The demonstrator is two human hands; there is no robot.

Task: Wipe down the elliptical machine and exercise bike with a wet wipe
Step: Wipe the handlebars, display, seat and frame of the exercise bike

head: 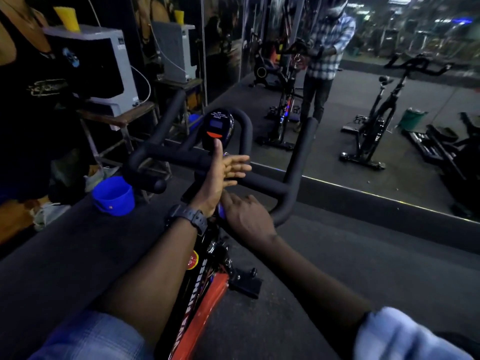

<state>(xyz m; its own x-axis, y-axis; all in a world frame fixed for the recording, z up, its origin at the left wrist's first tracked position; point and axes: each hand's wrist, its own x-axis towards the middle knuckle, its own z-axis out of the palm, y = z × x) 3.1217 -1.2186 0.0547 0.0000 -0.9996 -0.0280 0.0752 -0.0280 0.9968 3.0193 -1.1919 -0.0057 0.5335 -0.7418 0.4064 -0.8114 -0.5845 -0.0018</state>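
Now reaching over the exercise bike [197,289] with both hands. Left hand [223,175] raised palm up, fingers [240,166] straight and released, thumb tip just below the small console [217,126]. Right hand [246,216] just behind the left wrist, fingers loosely bent on something small and blue; cannot tell whether grasping it. Black handlebar [267,181] passing directly beneath the left fingers. Blue bucket [114,196] well left of them, on the floor.
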